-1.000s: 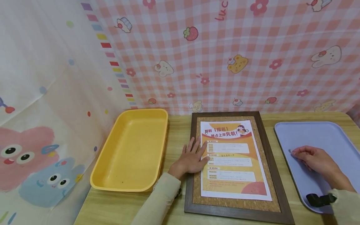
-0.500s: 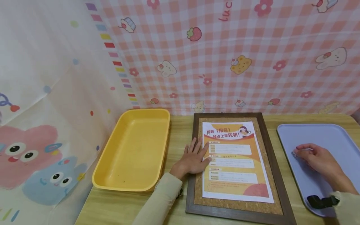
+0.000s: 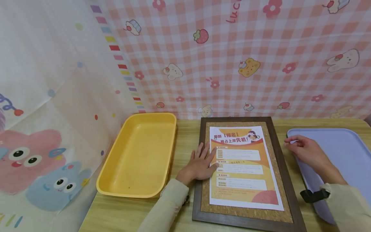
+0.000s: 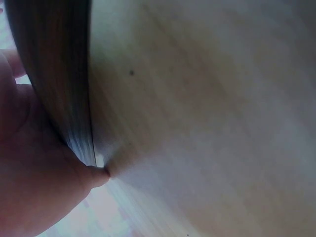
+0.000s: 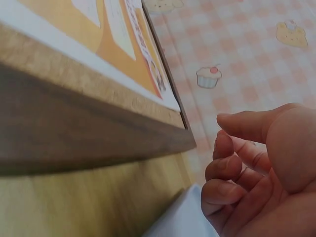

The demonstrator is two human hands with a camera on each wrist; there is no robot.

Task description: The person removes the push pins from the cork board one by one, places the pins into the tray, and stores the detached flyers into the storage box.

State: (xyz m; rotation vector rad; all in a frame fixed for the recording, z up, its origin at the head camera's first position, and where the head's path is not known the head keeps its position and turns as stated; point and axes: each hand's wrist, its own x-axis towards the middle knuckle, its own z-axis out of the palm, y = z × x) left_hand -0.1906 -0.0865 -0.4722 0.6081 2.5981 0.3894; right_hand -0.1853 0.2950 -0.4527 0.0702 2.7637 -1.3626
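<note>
As your left hand (image 3: 198, 166), fingers spread, rests on the poster (image 3: 246, 169) atop the corkboard (image 3: 246, 213), your right hand (image 3: 309, 153) curls, thumb near forefinger, over the lilac tray (image 3: 346, 146); whether it holds anything, I can't tell.

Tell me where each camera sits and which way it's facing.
Head: worn on the person's head, facing forward and down at the yellow tray, corkboard and blue tray; left hand, right hand and sleeves show.
Left wrist: worn there, looking along the corkboard's dark frame and tabletop; part of the left hand shows.
Right wrist: worn there, looking past the corkboard toward the checked cloth; right hand's thumb and fingers show.
Head and right wrist share the poster and right hand.
</note>
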